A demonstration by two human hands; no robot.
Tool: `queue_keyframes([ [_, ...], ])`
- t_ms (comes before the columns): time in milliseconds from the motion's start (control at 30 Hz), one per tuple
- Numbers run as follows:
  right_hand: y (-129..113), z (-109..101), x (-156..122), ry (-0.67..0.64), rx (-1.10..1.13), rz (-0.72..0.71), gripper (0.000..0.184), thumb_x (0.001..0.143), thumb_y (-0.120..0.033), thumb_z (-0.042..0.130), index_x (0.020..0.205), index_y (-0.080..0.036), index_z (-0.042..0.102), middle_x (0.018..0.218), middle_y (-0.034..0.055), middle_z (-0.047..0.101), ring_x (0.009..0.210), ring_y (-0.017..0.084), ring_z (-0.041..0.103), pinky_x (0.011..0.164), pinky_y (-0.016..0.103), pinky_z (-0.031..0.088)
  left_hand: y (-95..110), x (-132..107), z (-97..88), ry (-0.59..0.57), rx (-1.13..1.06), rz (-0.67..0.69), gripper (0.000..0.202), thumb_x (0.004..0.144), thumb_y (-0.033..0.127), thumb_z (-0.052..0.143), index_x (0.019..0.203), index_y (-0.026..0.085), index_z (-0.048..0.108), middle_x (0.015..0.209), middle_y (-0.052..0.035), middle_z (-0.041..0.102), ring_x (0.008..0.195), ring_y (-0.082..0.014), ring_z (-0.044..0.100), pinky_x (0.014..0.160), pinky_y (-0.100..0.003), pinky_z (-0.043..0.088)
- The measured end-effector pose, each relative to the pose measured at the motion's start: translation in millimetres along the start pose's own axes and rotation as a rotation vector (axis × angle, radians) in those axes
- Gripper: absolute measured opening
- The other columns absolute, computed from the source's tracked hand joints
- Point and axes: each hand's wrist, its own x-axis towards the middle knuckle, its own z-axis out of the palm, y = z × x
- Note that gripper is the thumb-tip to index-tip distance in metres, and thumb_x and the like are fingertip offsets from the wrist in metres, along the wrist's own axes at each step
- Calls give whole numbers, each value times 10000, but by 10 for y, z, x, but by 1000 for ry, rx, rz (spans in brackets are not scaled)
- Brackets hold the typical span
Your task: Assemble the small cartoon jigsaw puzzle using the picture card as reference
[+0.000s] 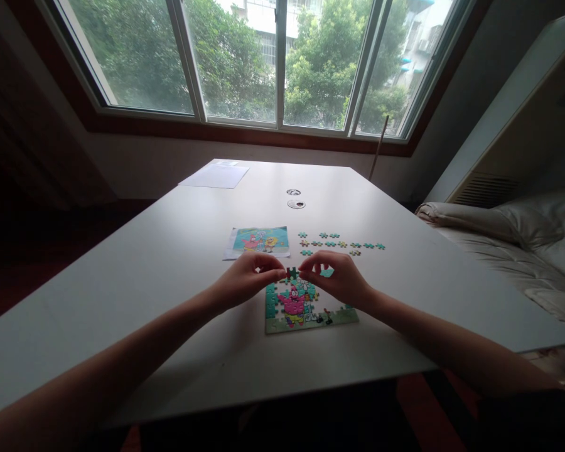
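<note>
Between my two hands a small green and reddish jigsaw piece (292, 274) is held up over the top edge of a partly filled jigsaw puzzle (292, 307). The fingertips of my left hand (253, 274) pinch its left side. My right hand (334, 274) grips its right side with thumb and finger. The puzzle shows a pink starfish character, with gaps in the middle and at the right; my hands hide part of its upper area. Just beyond my left hand lies a picture sheet (260, 241) of cartoon characters.
Several loose jigsaw pieces (330, 243) lie in rows beyond my right hand. Two round discs (296, 204) are farther back on the white table (145, 263). Paper sheets (215, 175) lie at its far left corner. A pale sofa (494, 238) stands to the right.
</note>
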Motion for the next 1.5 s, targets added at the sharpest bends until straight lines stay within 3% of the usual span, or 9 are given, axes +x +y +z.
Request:
queue_keyframes([
  [233, 9, 27, -10, -4, -36, -51, 57, 786, -216, 625, 792, -160, 633, 697, 10, 634, 598, 87, 544, 575, 210, 441, 1, -10, 9, -40, -19, 1, 256, 764, 391, 614, 787, 149, 691, 743, -38, 668, 709, -157, 573, 657, -279, 437],
  [533, 48, 56, -34, -161, -51, -127, 55, 850, -207, 546, 841, -163, 579, 778, 19, 605, 662, 92, 544, 633, 224, 459, 19, -6, -19, -106, 7, -51, 262, 738, 407, 630, 773, 156, 698, 723, -27, 672, 712, -158, 575, 677, -282, 416],
  [767, 10, 60, -30, -219, -22, -168, 60, 851, -201, 540, 818, -165, 575, 782, 24, 606, 674, 95, 547, 632, 220, 465, -2, -14, -8, -179, 46, -23, 212, 707, 355, 646, 731, 150, 692, 649, -6, 640, 631, -133, 528, 608, -258, 383],
  [867, 18, 63, -34, -172, -36, -163, 60, 851, -212, 537, 842, -166, 574, 778, 24, 612, 664, 97, 552, 619, 222, 463, 0, -2, -9, -171, 33, -22, 200, 710, 344, 645, 734, 152, 692, 665, -12, 648, 651, -141, 540, 643, -272, 394],
  [1067, 44, 79, -46, -17, -125, -150, 166, 793, -290, 627, 896, -171, 578, 780, 25, 624, 648, 108, 551, 611, 238, 453, 19, 0, -18, -40, -143, -131, 241, 704, 387, 671, 738, 149, 682, 719, -21, 651, 712, -149, 553, 682, -276, 399],
  [1200, 27, 94, -42, 26, -169, -167, 207, 755, -326, 670, 875, -177, 591, 756, 14, 621, 626, 106, 535, 613, 246, 444, 29, -13, -10, -45, -260, -148, 252, 694, 394, 686, 752, 149, 681, 746, -26, 656, 727, -149, 558, 705, -281, 405],
  [1500, 62, 71, -30, 57, -180, -205, 183, 802, -312, 626, 918, -172, 606, 749, 14, 606, 638, 106, 532, 628, 257, 448, 56, -25, 5, -46, -283, -164, 259, 682, 398, 702, 757, 150, 696, 742, -24, 659, 720, -146, 555, 708, -286, 417],
])
